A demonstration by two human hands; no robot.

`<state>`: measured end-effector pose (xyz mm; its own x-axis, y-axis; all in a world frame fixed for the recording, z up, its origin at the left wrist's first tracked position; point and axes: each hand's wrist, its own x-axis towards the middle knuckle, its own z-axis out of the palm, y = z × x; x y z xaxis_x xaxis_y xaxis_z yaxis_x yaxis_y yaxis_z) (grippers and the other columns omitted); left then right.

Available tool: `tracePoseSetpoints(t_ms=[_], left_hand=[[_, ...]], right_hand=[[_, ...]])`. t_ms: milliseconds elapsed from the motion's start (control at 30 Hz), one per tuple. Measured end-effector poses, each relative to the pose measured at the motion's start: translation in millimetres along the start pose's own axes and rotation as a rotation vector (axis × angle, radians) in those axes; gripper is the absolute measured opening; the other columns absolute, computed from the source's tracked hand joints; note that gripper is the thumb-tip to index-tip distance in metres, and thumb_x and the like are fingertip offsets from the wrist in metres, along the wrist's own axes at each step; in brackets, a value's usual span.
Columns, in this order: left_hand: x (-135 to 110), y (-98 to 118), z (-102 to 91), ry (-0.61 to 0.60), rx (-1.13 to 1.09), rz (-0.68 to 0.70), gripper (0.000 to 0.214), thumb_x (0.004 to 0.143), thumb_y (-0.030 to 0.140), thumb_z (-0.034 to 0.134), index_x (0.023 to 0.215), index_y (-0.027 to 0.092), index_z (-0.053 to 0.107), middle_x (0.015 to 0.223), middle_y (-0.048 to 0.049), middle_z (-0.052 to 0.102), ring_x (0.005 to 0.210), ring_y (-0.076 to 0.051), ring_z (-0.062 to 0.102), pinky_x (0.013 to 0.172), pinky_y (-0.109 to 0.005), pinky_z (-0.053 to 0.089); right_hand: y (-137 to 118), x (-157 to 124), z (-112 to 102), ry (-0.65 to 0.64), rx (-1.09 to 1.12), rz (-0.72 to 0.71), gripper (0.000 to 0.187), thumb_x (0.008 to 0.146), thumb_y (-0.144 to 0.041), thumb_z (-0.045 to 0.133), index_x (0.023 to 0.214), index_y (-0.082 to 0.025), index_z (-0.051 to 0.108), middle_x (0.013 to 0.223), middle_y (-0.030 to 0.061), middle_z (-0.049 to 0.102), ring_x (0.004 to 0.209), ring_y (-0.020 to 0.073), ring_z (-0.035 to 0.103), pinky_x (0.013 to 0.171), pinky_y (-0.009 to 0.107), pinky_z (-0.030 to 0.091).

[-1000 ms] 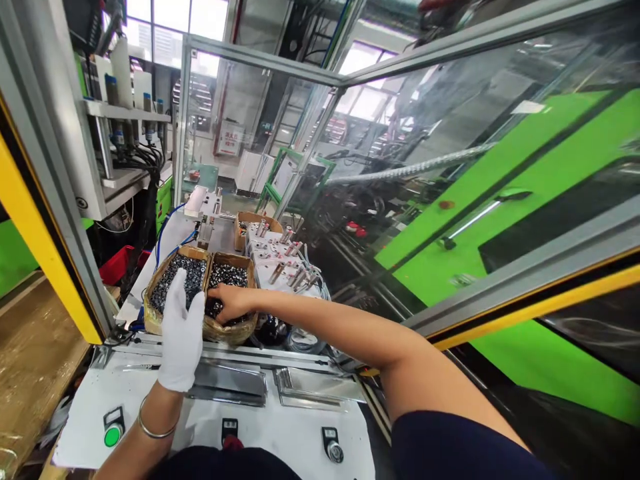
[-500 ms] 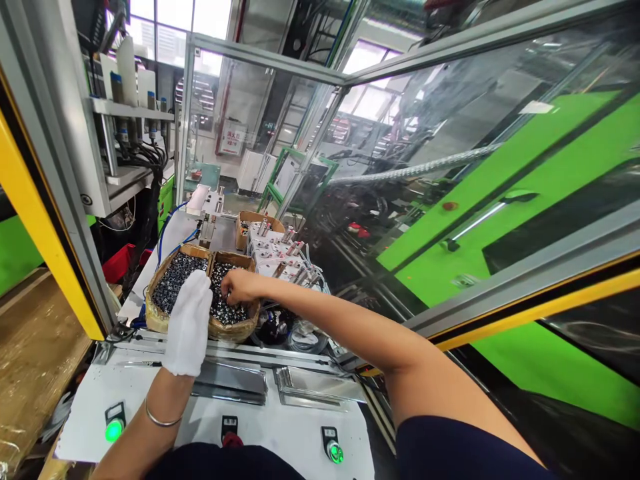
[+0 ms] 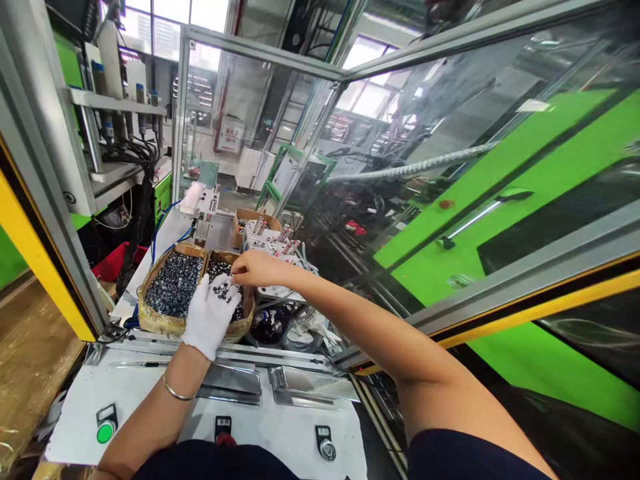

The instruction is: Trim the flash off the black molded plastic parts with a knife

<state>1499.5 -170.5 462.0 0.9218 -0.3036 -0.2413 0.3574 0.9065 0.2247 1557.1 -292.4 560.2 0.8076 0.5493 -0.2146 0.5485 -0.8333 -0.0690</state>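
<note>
Two brown cardboard boxes [image 3: 150,319] stand side by side past the white panel, both full of small dark metal rings [image 3: 175,291]. My left hand [image 3: 210,316], in a white glove, lies palm up over the right box with several rings resting in its cupped palm. My right hand [image 3: 255,268], bare, hovers just above the gloved palm with its fingers pinched together over the rings; what they pinch is too small to make out.
A white control panel [image 3: 150,413] with a green button [image 3: 105,432] and two further buttons lies nearest me. Behind the boxes sit a white fixture with metal clamps [image 3: 273,247] and a third box [image 3: 253,219]. Glass guards and a yellow frame enclose the station.
My right hand lifted out of the right box and moved over the gloved palm. My left hand turned palm up and now carries rings. The view shifted slightly.
</note>
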Motion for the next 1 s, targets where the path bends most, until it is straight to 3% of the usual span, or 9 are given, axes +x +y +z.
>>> tracePoseSetpoints(t_ms=[100, 233, 500, 767, 1000], left_hand=[[0, 1, -1.5, 0.021, -0.008, -0.009, 0.031, 0.095, 0.035, 0.043, 0.1, 0.014, 0.065, 0.107, -0.0144, 0.068, 0.103, -0.023, 0.066, 0.093, -0.042, 0.053], [0, 1, -0.7, 0.046, -0.016, -0.03, 0.03, 0.095, 0.035, 0.044, 0.102, 0.014, 0.065, 0.113, -0.0155, 0.067, 0.109, -0.024, 0.064, 0.095, -0.042, 0.052], [-2, 1, 5.9, 0.055, -0.035, -0.047, 0.028, 0.096, 0.027, 0.041, 0.092, 0.011, 0.064, 0.108, -0.0177, 0.068, 0.107, -0.024, 0.065, 0.096, -0.042, 0.051], [2, -2, 1.4, 0.063, -0.045, -0.02, 0.025, 0.095, 0.025, 0.042, 0.092, 0.012, 0.063, 0.106, -0.017, 0.069, 0.104, -0.023, 0.067, 0.095, -0.04, 0.051], [4, -3, -3.9, 0.04, -0.056, -0.005, 0.024, 0.095, 0.024, 0.043, 0.093, 0.011, 0.063, 0.108, -0.0174, 0.068, 0.105, -0.024, 0.066, 0.097, -0.04, 0.05]], right_hand=[[4, 0, -2, 0.0, -0.097, 0.059, 0.016, 0.083, -0.024, 0.059, 0.08, -0.017, 0.074, 0.083, 0.0033, 0.072, 0.073, 0.0137, 0.058, 0.059, 0.023, 0.032], [16, 6, -10, 0.15, -0.134, 0.226, 0.025, 0.086, -0.023, 0.051, 0.078, -0.016, 0.073, 0.085, 0.0081, 0.072, 0.078, 0.0174, 0.062, 0.062, 0.024, 0.035], [84, 20, -30, 0.391, 0.07, 0.416, 0.029, 0.084, -0.017, 0.048, 0.085, -0.011, 0.076, 0.07, 0.0034, 0.071, 0.064, 0.0132, 0.064, 0.061, 0.02, 0.044], [146, 30, -20, 0.387, 0.206, 0.479, 0.015, 0.077, -0.019, 0.066, 0.082, -0.01, 0.076, 0.061, 0.0031, 0.07, 0.05, 0.0104, 0.06, 0.057, 0.02, 0.05], [156, 37, -14, 0.263, 0.145, 0.404, 0.02, 0.067, -0.009, 0.068, 0.082, -0.015, 0.079, 0.078, 0.0014, 0.076, 0.07, 0.0132, 0.068, 0.069, 0.018, 0.051]])
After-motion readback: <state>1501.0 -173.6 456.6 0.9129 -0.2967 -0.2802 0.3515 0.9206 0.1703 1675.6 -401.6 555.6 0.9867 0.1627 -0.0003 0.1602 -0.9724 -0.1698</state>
